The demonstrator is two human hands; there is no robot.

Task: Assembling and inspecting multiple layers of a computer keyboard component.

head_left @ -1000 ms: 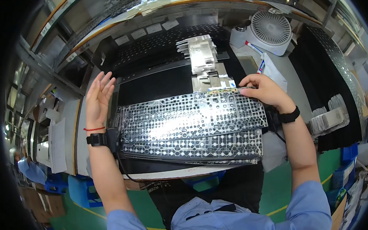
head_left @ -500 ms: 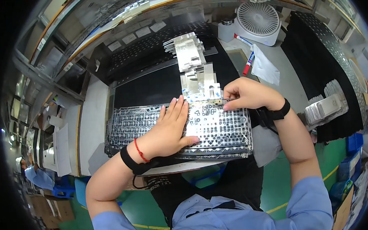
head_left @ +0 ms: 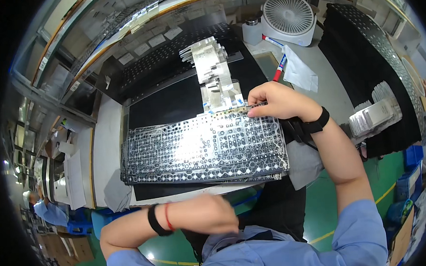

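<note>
A stack of thin keyboard membrane sheets (head_left: 166, 152), printed with rows of small dark key marks and shining with glare, lies at the front of the bench. My right hand (head_left: 283, 100) is closed at its upper right edge, thumb and forefinger pinched on the sheet's rim. My left hand (head_left: 205, 215) hangs apart from the stack, between the bench's front edge and my body. It looks curled and is smeared by motion; its fingertips are hidden. Beyond the stack, a pile of silvery flat strips (head_left: 212, 68) overlaps its back edge.
A white fan (head_left: 289, 18) and a small bottle (head_left: 252, 33) stand at the back right. Red-capped marker pens (head_left: 280, 68) lie beside a white cloth (head_left: 300, 70). Bundled pale pieces (head_left: 373, 117) rest on black matting at right. A person in blue (head_left: 48, 211) is far left.
My left hand has lifted off the membrane sheet and drawn back toward my body. My right hand stays at the upper edge. The whole view has shifted slightly.
</note>
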